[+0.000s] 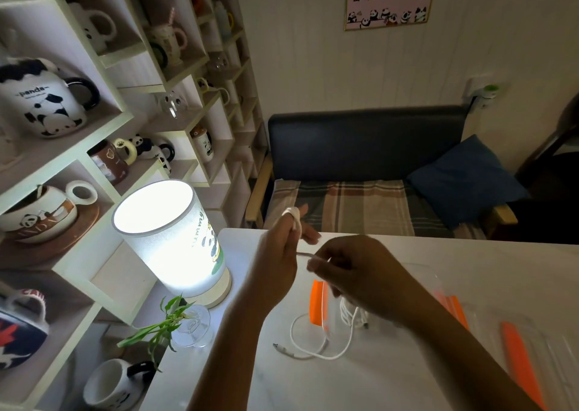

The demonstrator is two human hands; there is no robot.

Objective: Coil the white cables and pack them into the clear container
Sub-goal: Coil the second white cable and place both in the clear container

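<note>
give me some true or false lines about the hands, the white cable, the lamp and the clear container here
1. The lamp is lit. True.
2. The left hand holds white cable wound over its fingers. True.
3. The right hand lies flat on the table. False: it is raised, pinching the cable.
4. The clear container has blue clips. False: they are orange.
5. Part of the cable lies looped on the table. True.
</note>
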